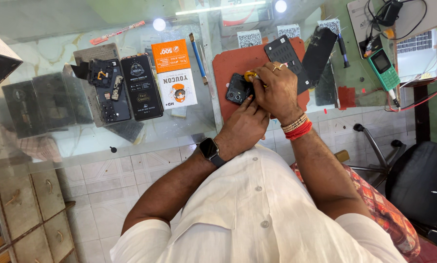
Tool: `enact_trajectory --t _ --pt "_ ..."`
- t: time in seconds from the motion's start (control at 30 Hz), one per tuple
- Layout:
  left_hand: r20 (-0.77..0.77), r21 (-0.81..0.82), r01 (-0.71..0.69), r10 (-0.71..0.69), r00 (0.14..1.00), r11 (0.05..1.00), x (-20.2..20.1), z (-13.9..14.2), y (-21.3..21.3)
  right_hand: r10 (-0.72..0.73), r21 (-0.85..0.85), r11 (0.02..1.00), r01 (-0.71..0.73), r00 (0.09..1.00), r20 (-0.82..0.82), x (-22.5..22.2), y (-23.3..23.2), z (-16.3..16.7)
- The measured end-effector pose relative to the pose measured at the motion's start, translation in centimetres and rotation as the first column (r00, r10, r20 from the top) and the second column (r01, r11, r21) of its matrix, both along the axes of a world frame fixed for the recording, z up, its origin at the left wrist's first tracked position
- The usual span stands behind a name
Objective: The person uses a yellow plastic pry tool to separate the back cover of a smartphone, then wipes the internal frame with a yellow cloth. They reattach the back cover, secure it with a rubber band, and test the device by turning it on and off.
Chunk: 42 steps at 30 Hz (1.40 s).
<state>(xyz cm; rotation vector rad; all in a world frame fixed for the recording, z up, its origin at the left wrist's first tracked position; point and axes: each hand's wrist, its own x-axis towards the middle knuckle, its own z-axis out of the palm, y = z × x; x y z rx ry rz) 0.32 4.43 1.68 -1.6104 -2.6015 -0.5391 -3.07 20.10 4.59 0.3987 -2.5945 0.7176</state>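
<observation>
My left hand (245, 127), with a dark watch on its wrist, presses on a black phone (239, 89) that lies back up on a red-brown work mat (230, 61). My right hand (276, 91), with rings and red and beaded wrist threads, grips a small yellow-handled tool (250, 75) whose tip is at the phone. A black back cover (285, 57) lies on the mat just beyond my right hand.
A glass counter (96, 141) holds a dismantled phone (108, 90), a black display box (141, 86), an orange-and-white box (174, 73), a blue tool (197, 56) and a black screen panel (320, 48). At right are a green keypad phone (383, 68), a laptop (416, 46), and a black chair (418, 180).
</observation>
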Motion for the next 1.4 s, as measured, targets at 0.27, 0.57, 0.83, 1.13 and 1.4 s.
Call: enact_trajectory --t 0.27,0.57,0.83,1.13,1.4 --pt "-0.042 0.004 0.012 -0.012 0.999 1.000 -0.2 0.3 0.0 -0.073 0.035 0.997 0.073 0.997 0.001 2.5 3.4 1.4" --pt "0.096 -0.040 0.015 -0.011 0.995 0.999 -0.5 1.7 0.7 -0.298 -0.170 0.936 0.310 0.950 0.091 6.2 7.9 0.0" --pt "0.345 0.187 -0.143 0.071 0.936 0.972 -1.5 1.3 0.6 -0.304 -0.356 0.873 0.333 0.943 0.138 8.5 8.9 -0.9" --pt "0.351 0.238 -0.169 0.078 0.933 0.956 -2.5 -0.3 0.2 -0.287 -0.318 0.897 0.308 0.951 0.114 10.1 8.4 -0.7" --pt "0.360 0.221 -0.153 0.065 0.931 0.963 -2.7 -0.1 0.3 -0.275 -0.093 0.957 0.275 0.961 0.008 10.0 7.3 0.2"
